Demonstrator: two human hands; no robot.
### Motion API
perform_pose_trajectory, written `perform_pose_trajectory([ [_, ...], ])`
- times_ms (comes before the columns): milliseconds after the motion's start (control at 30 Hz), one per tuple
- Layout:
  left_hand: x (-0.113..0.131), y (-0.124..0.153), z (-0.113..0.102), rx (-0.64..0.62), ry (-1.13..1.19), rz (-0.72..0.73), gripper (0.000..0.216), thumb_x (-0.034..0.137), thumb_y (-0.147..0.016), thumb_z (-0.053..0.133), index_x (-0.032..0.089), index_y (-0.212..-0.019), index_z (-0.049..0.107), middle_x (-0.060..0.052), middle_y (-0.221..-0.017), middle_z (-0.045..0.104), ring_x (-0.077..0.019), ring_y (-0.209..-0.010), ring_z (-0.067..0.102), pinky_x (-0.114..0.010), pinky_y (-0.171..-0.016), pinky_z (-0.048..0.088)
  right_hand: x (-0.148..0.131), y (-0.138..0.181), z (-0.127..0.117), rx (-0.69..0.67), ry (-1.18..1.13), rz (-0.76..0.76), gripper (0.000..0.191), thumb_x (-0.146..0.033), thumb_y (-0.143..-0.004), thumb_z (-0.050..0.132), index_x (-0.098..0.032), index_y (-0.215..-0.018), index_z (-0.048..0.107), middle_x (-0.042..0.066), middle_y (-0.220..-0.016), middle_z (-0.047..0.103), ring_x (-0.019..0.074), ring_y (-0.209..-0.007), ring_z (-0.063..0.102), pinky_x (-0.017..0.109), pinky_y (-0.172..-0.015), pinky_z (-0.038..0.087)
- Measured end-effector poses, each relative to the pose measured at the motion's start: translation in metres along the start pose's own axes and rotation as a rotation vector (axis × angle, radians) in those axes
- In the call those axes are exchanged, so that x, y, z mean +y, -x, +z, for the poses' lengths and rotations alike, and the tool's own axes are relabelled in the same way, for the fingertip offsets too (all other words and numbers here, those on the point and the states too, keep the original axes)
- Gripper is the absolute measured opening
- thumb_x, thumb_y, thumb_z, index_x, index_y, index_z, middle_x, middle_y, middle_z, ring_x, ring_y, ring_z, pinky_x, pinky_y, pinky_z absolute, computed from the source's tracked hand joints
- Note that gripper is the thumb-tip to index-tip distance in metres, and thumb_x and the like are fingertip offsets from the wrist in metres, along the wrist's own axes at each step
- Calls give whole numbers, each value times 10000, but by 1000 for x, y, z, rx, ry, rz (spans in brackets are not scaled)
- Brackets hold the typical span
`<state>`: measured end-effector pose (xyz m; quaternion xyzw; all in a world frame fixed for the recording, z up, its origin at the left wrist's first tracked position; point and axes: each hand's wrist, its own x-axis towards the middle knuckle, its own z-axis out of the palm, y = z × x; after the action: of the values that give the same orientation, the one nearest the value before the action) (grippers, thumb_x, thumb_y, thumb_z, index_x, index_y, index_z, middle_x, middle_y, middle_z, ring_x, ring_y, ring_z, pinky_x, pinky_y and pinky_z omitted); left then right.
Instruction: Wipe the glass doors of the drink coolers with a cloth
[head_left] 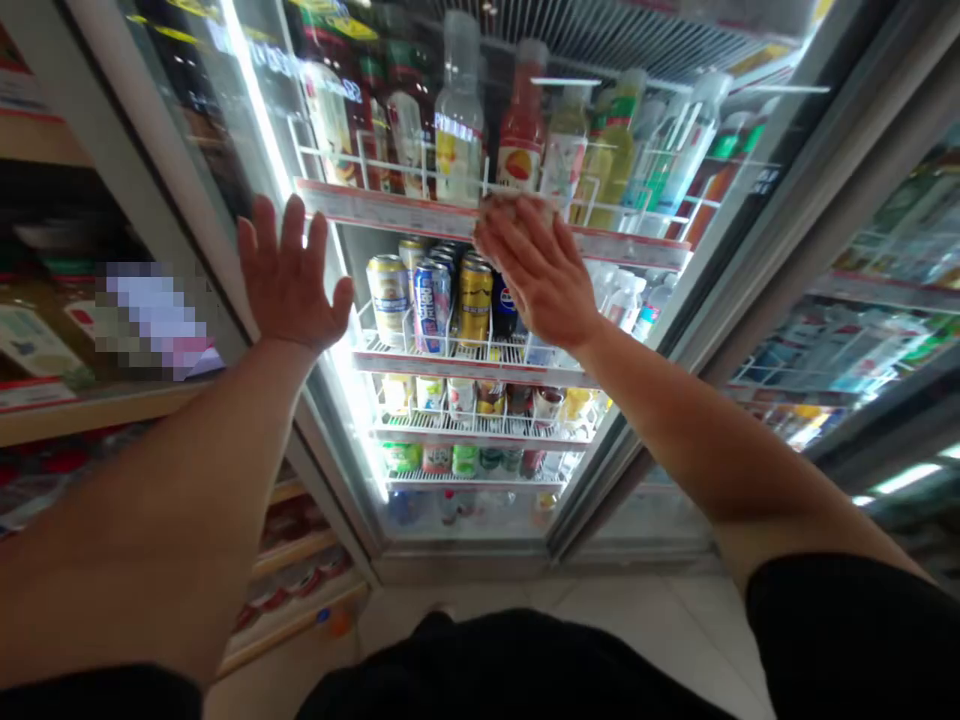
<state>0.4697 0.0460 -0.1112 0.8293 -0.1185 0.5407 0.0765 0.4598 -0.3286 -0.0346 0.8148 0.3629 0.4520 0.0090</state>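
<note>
The left hand (pixel 289 290) was spread wide by the door's edge. The right hand (pixel 544 275) lay flat, fingers close together, over a cloth (pixel 513 200) on the glass door (pixel 465 522). Behind stood cans (pixel 433 305) and bottles (pixel 459 125).

Head camera: sole view, worn close before a glass-door drinks fridge (pixel 465 549).
Sightline: forward and steeply down, from the fridge's upper bottles (pixel 459 140) to its foot.
Wearer's torso (pixel 510 670): bottom edge, below fridge.
</note>
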Motion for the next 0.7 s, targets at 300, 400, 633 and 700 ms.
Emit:
perform_pose_trajectory([
  [300, 13, 0, -12, -47, -37, -9, 1009, 819, -897, 193, 73, -1575, 242, -76, -1707, 104, -318, -1569, -66, -603, -1244, -80, 8, -8, 4, 186, -99, 97, 631, -318, -1016, 272, -347, -1628, 122, -69, -1660, 295, 258, -1585, 48, 607, -1302, 82],
  [400, 16, -1, -14, -52, -64, -5, 1014, 813, -904, 185, 46, -1565, 254, -118, -1696, 143, -314, -1569, -61, -604, -1240, -68, 0, 0, 11, 34, -90, -79, 617, -268, -1018, 269, -329, -1623, 170, -51, -1656, 324, 240, -1579, 136, 581, -1304, 95],
  [633, 16, -1, -15, -44, -73, -11, 1023, 820, -906, 165, 41, -1559, 267, -108, -1697, 145, -315, -1569, -43, -589, -1245, -56, 25, -6, -2, 120, -69, 52, 636, -319, -1016, 288, -363, -1628, 119, -68, -1673, 268, 264, -1588, 45, 617, -1297, 88],
  [700, 16, -1, -15, -48, -74, -7, 1012, 811, -915, 150, 43, -1564, 257, -105, -1698, 139, -314, -1569, -45, -593, -1243, -53, 23, -4, 2, 174, -61, 121, 637, -315, -1016, 271, -347, -1632, 112, -54, -1679, 253, 269, -1587, 24, 624, -1295, 80],
])
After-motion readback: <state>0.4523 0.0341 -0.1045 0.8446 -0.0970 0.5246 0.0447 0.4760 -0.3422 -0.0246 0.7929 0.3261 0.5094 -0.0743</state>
